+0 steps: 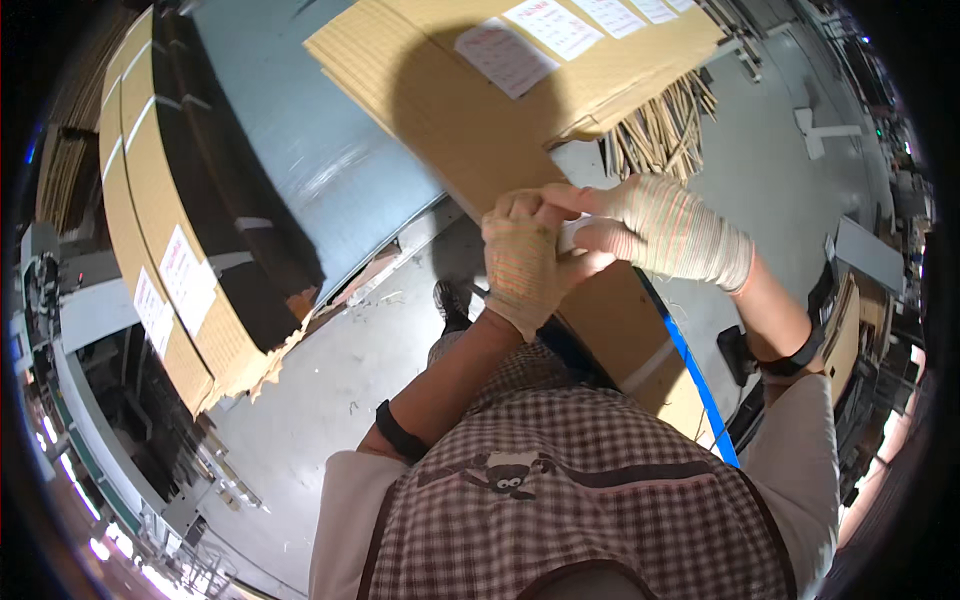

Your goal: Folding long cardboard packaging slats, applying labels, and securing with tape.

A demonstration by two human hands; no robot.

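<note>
Both my hands wear striped knit gloves that leave the fingertips bare. They meet over a brown cardboard surface in the middle of the view. My left hand has its fingers curled, its thumb pointing toward the right hand. My right hand comes in from the right, its thumb and forefinger closed toward the left fingers. Between the fingertips shows a small whitish bit, too hidden to name. Close below the hands lies a long cardboard piece, with a blue strip along its right side.
A stack of flat cardboard with white printed sheets lies ahead. Strapped cardboard bundles stand at the left beside a grey-blue surface. Several thin brown strips lie on the floor. Conveyor-like equipment runs along the left.
</note>
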